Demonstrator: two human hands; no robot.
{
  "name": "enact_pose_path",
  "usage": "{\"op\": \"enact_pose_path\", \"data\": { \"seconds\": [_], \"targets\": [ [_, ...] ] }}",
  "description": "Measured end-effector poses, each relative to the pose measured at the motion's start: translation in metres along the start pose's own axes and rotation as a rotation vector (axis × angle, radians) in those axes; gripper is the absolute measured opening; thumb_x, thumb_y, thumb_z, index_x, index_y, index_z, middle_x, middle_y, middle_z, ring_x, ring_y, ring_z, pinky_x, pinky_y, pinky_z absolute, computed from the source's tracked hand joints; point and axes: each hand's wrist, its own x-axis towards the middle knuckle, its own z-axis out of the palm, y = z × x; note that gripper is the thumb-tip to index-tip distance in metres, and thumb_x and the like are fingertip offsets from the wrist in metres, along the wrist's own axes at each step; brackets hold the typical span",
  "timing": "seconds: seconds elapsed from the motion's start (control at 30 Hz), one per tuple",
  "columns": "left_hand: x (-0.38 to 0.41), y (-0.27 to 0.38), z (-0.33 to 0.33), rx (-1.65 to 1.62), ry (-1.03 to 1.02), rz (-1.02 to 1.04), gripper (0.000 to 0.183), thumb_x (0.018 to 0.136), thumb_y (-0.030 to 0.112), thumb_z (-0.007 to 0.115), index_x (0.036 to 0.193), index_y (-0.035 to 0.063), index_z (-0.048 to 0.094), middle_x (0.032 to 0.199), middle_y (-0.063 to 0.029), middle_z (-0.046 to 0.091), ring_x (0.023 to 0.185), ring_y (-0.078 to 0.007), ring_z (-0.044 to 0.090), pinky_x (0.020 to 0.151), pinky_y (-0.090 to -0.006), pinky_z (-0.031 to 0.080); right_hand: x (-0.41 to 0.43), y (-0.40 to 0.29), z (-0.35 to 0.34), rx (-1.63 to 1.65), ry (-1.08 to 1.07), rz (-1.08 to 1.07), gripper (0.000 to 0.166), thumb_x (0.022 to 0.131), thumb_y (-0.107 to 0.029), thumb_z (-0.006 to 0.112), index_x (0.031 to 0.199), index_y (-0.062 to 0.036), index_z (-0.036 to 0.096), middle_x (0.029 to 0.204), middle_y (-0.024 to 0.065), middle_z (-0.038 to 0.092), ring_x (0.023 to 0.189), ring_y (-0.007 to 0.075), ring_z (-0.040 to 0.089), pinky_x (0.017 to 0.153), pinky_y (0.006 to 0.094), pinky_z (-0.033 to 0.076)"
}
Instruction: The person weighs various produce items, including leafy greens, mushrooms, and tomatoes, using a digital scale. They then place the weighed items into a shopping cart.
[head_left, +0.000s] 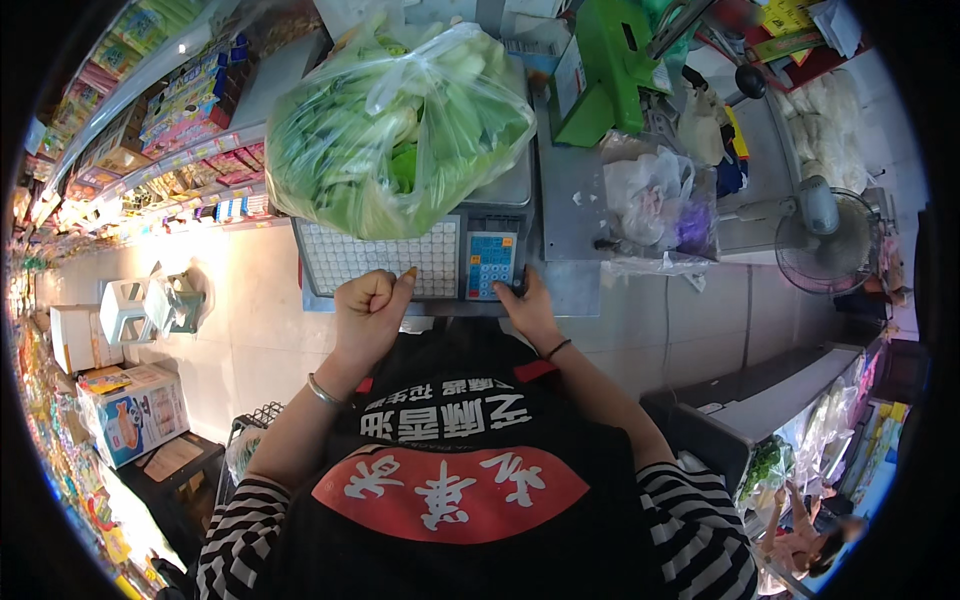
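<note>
A tied clear plastic bag (450, 150) full of leafy green vegetables (337, 142) rests on the pan of a label-printing scale (499, 196). It overhangs the top of the scale's button panel (360, 259). My left hand (371, 307) is curled into a fist at the panel's lower edge, its thumb tip over the white keys. At the lower right corner of the scale is my right hand (531, 307), thumb at the blue number keypad (491, 262) and a finger by the scale's side. Neither hand holds anything.
Right of the scale stand a green bag-sealing device (607, 75), crumpled plastic bags (652, 195) and a fan (825, 240). Packaged snacks (187, 105) fill shelves on the left. White and green stools (127, 311) and boxes (135, 412) stand on the floor. Another person (802, 540) is at lower right.
</note>
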Motion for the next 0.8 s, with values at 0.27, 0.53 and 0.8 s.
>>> {"op": "enact_pose_path", "data": {
  "seconds": [0.27,0.53,0.8],
  "targets": [
    [-0.014,-0.013,-0.002,-0.062,0.005,-0.052,0.051,0.087,-0.005,0.063,0.06,0.0091,0.022,0.056,0.0062,0.032,0.056,-0.0023,0.026,0.05,-0.0201,0.029,-0.014,-0.021,0.009,-0.289,0.121,-0.091,0.059,0.078,-0.027,0.077,0.118,0.0055,0.048,0.105,0.0225,0.065,0.095,0.0308,0.066,0.083,0.0385,0.052],
    [-0.016,-0.011,-0.003,-0.016,0.007,-0.083,0.049,0.088,-0.011,0.058,0.062,0.0104,0.022,0.058,0.0067,0.03,0.057,-0.0029,0.024,0.07,-0.0212,0.046,-0.004,-0.01,0.0,-0.036,0.02,-0.007,0.073,0.077,-0.03,0.077,0.128,0.0086,0.043,0.111,0.0247,0.063,0.104,0.038,0.062,0.09,0.0403,0.049],
    [-0.017,-0.009,-0.004,-0.025,0.046,-0.08,0.052,0.087,-0.003,0.065,0.059,0.0094,0.022,0.054,0.0067,0.031,0.055,-0.0023,0.024,0.048,-0.0211,0.029,0.008,-0.046,0.008,-0.033,0.094,-0.056,0.081,0.074,-0.033,0.079,0.131,0.0085,0.04,0.123,0.0285,0.053,0.115,0.0413,0.053,0.097,0.0421,0.044]
  ]
}}
